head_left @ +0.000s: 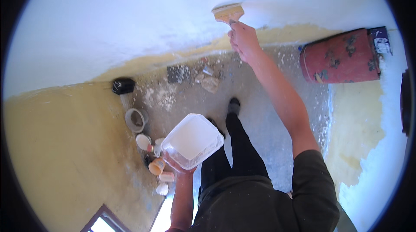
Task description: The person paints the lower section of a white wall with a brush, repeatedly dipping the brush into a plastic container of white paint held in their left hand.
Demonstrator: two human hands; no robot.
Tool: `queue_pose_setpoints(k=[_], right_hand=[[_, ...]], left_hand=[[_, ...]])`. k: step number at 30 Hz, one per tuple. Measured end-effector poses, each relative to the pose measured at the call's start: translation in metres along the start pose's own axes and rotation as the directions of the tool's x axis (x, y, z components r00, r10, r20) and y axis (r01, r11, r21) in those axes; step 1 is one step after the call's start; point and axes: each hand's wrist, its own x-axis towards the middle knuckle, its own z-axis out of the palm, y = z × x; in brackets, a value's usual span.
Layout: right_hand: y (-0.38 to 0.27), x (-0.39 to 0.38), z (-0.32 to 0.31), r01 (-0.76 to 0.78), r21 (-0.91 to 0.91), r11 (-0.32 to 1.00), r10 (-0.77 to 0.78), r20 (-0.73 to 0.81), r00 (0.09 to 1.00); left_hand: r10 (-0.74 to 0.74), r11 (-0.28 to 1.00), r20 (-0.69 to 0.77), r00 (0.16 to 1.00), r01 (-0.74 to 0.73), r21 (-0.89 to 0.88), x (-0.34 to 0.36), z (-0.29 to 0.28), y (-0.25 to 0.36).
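Stretched out ahead, my right hand (246, 40) is closed round the handle of a wide, flat, tan paintbrush (229, 13). The brush's far edge is against the white-painted part of the wall (143, 19), above a band of bare yellowish wall (143, 64). At waist height my left hand (180, 162) holds a translucent rectangular plastic tub (203, 156), tilted a little, with white paint in it. Part of that hand shows through the tub's wall and its fingers under the tub are partly hidden.
On the left, along the yellow wall (65, 136), stand a black container (123, 85), a grey bucket (143, 120), an orange jar (156, 166) and several small items. A red patterned roll (340, 57) lies at the right. White spatters and debris (209, 83) mark the grey floor (277, 145).
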Motion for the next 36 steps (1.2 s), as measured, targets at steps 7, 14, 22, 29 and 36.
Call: queue_pose_setpoints(k=[7,14,22,29,36], right_hand=[[-0.111,-0.203,0.006,0.444,-0.012,0.896,-0.428,0.238,0.872],[-0.023,-0.348,-0.029,0.405,-0.470,0.784,-0.381,0.149,0.912],[0.023,-0.426,-0.013,0.535,-0.798,0.278,-0.508,0.351,0.787],[-0.051,-0.430,-0.009,0.377,-0.919,-0.117,-0.374,0.392,0.840],[-0.103,-0.410,-0.033,0.364,-0.849,-0.382,-0.237,0.471,0.850]], left_hand=[[-0.021,0.995,0.059,0.998,0.015,0.102,-0.010,0.037,0.016],[-0.158,0.985,0.173,0.972,0.142,0.100,-0.019,0.046,0.023],[-0.305,0.951,0.227,0.925,0.281,0.130,-0.029,0.046,0.029],[-0.231,0.967,0.258,0.938,0.192,0.166,-0.027,0.086,0.013],[-0.213,0.977,0.313,0.926,0.197,0.082,-0.018,0.136,-0.026]])
